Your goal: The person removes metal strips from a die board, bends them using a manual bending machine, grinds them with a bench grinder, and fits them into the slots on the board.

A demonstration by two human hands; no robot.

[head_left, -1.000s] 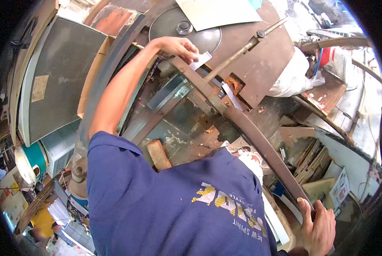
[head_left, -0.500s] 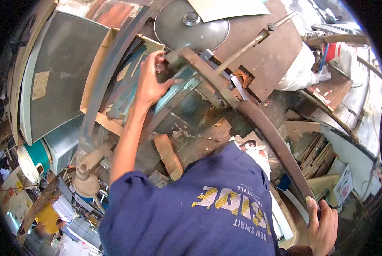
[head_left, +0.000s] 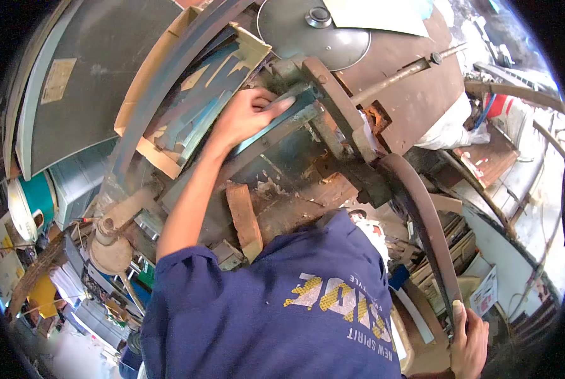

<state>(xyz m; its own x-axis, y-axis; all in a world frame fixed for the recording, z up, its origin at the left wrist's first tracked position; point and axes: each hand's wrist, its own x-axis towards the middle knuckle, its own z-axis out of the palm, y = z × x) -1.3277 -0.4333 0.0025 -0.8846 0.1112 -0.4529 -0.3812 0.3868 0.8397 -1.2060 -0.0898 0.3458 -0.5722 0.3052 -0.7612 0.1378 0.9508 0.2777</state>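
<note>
My left hand (head_left: 247, 117) is closed with its thumb over a blue-grey strip (head_left: 302, 102) along the metal frame; its curled fingertips are partly hidden. At the lower right, my right hand (head_left: 468, 341) wraps round the lower end of a curved brown metal lever (head_left: 424, 218). The lever's other end meets the heavy frame bar (head_left: 336, 101). A cardboard box (head_left: 247, 47) full of thin scrap strips stands just left of my left hand. Beyond the frame is a brown board (head_left: 424, 95) with a cut-out, carrying a round lid (head_left: 295, 38) and a pale sheet (head_left: 380, 16).
A wooden block (head_left: 244, 218) lies in front of my shirt. At the left stand a large grey panel (head_left: 99, 82) and a green-and-white container (head_left: 33, 205). A white bag (head_left: 450, 123) is at the right, above stacked wood scraps (head_left: 456, 246).
My left hand has left the small white piece by the lid, opened beside the box and come down on the strip. My right hand has stayed on the lever. The view has shifted.
</note>
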